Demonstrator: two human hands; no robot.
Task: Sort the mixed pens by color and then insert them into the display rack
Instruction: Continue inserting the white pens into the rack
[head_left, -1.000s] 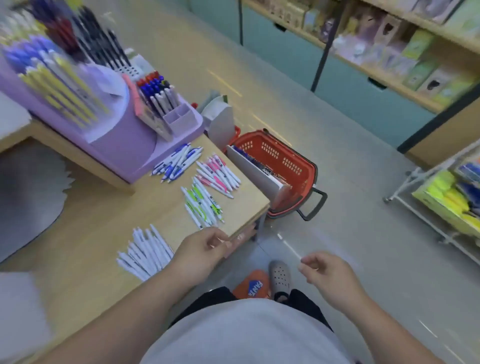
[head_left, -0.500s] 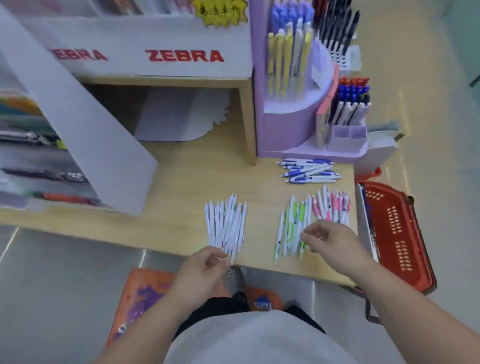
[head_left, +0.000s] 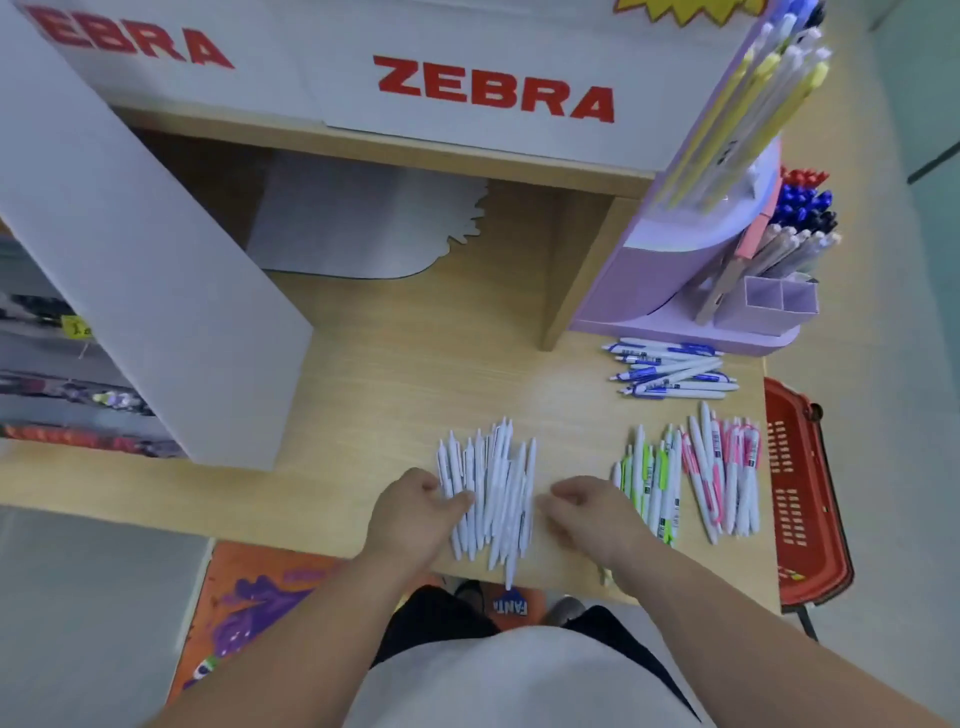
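L hand (head_left: 415, 512) + R hand (head_left: 587, 506) flank the white pen pile (head_left: 491, 493) at bench (head_left: 395, 374) front edge, fingers curled, touching pile sides. Green pens (head_left: 649, 483), pink pens (head_left: 722, 473) to the right; blue pens (head_left: 670, 370) by purple rack (head_left: 675, 291).

A pale wood counter (head_left: 415, 364) runs under a white panel (head_left: 467, 62) lettered ZEBRA in red. A slanted white board (head_left: 156, 270) leans at left. Grey floor (head_left: 78, 597) lies below, with an orange mat (head_left: 249, 597) and a red basket (head_left: 805, 499) at right
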